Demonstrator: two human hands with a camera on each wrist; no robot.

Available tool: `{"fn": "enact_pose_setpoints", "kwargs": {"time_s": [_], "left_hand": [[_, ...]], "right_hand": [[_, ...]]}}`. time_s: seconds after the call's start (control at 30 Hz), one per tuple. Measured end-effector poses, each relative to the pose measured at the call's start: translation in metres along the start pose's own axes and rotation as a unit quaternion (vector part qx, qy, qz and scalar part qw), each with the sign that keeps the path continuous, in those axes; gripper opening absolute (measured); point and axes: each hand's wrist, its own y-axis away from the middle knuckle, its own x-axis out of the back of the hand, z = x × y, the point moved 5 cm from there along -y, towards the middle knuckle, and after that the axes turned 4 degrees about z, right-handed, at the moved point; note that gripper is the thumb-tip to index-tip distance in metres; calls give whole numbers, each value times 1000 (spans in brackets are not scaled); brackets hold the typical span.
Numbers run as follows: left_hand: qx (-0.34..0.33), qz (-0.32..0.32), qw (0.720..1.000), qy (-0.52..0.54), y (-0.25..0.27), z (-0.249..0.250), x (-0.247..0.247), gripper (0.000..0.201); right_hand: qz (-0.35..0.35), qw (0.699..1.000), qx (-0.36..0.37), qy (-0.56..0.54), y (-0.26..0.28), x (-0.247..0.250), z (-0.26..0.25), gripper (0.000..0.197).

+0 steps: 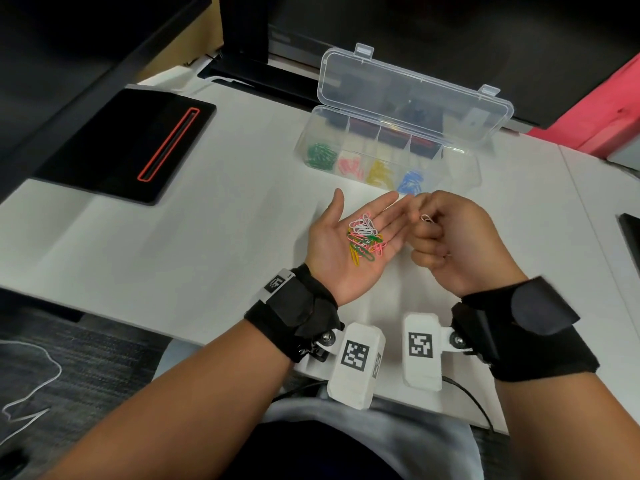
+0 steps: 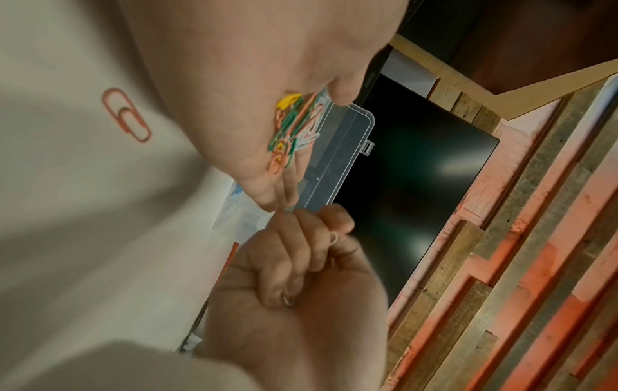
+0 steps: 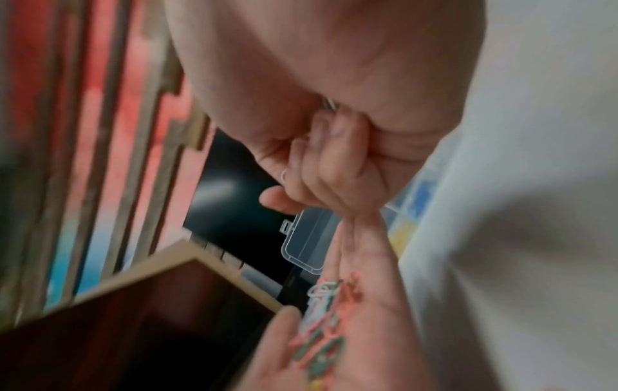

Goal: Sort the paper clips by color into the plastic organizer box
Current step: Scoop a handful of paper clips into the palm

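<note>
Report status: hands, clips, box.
Left hand open, cradling mixed clips. Right hand pinching white clip. Organizer box open; nothing blocking.

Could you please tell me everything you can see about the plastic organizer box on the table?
The plastic organizer box is clear, rectangular, and sits on the white table beyond both hands, untouched. Its hinged lid stands open, tilted back, with two latch tabs on its top edge. Dividers split the tray; the front row holds green, pink, yellow and blue clips from left to right, and the rightmost compartment looks empty.
</note>
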Motion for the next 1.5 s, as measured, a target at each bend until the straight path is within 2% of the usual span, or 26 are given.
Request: {"fn": "enact_pose_setpoints", "kwargs": {"time_s": [0.1,0.23,0.3,0.5,0.67,0.8,0.87,0.93,1.0,1.1,1.23,1.37,1.43,1.5], "left_hand": [[7,-14,1000,-3,0,-2,-1,77],[6,0,1000,-8,0,-1,1,76],[8,3,1000,-13,-1,-1,2,75],[1,22,999,-25,-2,0,4,74],[-8,20,1000,-5,-2,1,5,73],[-7,25,1000,-4,-1,1,3,65],[-7,24,1000,5,-2,0,4,60],[-10,32,999,7,-2,0,5,57],[-14,41,999,0,-1,0,6,56],[-15,44,999,-1,-1,0,7,58],[-12,40,999,-10,-2,0,8,61],[-13,42,999,-9,-3,0,9,62],[-16,45,999,-1,-5,-1,10,62],[-19,42,999,-1,-5,-1,11,63]], "right_hand": [[31,993,54,97,2,-5,-5,17],[23,966,119,227,3,-11,-4,3],[25,944,148,292,0,-12,-1,12],[36,911,183,368,-5,-16,2,8],[20,951,171,258,-1,-12,1,4],[2,964,149,221,3,-9,1,7],[-14,983,88,162,0,-5,4,14],[-55,998,-4,10,-3,-4,8,23],[-89,986,-55,-126,-6,-3,11,20],[-98,970,-55,-216,-10,1,14,15],[-71,968,-65,-233,-15,4,13,22],[-58,987,-52,-139,-14,-1,8,56],[-47,992,-34,-108,-13,-3,7,51],[-55,993,-19,-105,-10,-7,6,34]]}}
